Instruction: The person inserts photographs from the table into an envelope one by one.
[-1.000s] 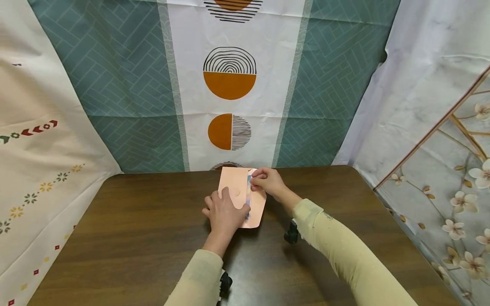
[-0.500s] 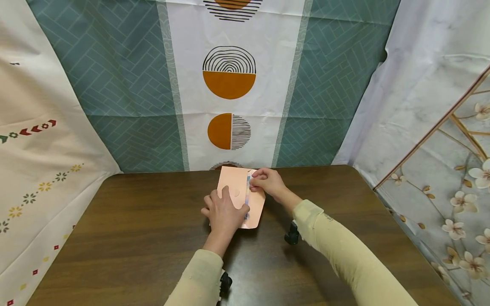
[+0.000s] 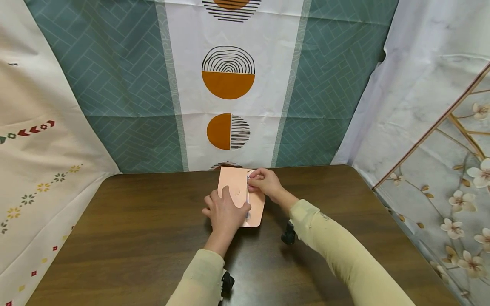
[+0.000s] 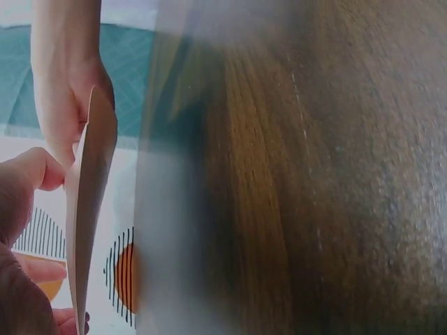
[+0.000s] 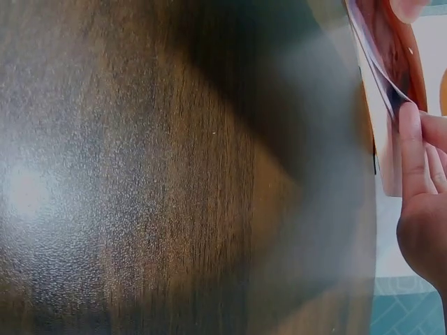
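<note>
A pale pink envelope [image 3: 231, 177] is held over the far part of the table, its flap spread out to the right. My left hand [image 3: 223, 211] grips it from the left, fingers spread over the front and thumb at the mouth. A narrow strip of printed paper [image 3: 247, 215], bluish, shows along that mouth; the rest is hidden inside. At the upper end of the strip, my right hand [image 3: 266, 182] pinches the paper between thumb and fingers. The left wrist view shows the envelope [image 4: 96, 174] nearly edge-on. In the right wrist view, fingertips are right at the parted mouth.
The dark wooden table [image 3: 145, 238] extends around both hands. Behind its far edge hangs a green and white patterned cloth [image 3: 325, 85]. A cream cloth [image 3: 57, 153] hangs at the left and a floral one [image 3: 421, 170] at the right.
My right hand has shifted slightly left, and the visible strip of printed paper has become narrower as it slid into the envelope. The left hand has stayed nearly in place.
</note>
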A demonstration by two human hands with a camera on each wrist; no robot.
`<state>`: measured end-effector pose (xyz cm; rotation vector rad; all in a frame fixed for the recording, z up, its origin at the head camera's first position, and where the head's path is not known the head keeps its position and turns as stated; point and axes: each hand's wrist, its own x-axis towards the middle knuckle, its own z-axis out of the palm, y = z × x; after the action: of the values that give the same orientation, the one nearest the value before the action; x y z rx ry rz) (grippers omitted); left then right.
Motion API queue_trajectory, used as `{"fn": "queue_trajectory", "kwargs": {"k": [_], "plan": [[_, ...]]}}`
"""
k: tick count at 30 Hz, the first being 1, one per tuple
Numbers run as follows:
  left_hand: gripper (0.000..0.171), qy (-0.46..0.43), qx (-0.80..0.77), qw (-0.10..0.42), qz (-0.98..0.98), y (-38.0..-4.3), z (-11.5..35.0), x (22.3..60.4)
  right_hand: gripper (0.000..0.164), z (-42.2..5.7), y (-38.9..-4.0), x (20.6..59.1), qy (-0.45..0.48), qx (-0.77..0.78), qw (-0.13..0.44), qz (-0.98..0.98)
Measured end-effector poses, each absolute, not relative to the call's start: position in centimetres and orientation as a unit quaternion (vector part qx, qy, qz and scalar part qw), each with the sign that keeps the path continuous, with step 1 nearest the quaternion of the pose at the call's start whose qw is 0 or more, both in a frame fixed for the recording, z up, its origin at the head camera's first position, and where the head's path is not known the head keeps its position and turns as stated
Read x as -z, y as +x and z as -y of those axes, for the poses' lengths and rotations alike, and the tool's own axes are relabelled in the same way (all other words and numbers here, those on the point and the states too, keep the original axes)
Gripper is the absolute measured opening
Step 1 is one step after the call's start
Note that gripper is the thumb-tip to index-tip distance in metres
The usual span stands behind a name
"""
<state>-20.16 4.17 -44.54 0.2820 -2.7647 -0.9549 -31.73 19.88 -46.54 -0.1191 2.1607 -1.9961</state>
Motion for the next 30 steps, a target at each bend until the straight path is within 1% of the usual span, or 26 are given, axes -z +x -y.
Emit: {"fn": "queue_trajectory", "kwargs": {"k": [19,27,30], "plan": [[0.073,0.104,0.351,0.107,0.924,-20.1,-4.2,44.4,0.015,-19.5,-31.9,46.5,-0.033,0.674,0.106,-0.730],[0.077,0.101,0.336,0.091,0.932,-20.1,-3.9,44.8,0.024,-20.3,-31.5,45.3,-0.074,0.621,0.111,-0.772],[0.076,0.098,0.332,0.094,0.933,-20.1,-3.9,45.1,0.028,-21.0,-31.5,44.5,-0.086,0.604,0.110,-0.785]]}}
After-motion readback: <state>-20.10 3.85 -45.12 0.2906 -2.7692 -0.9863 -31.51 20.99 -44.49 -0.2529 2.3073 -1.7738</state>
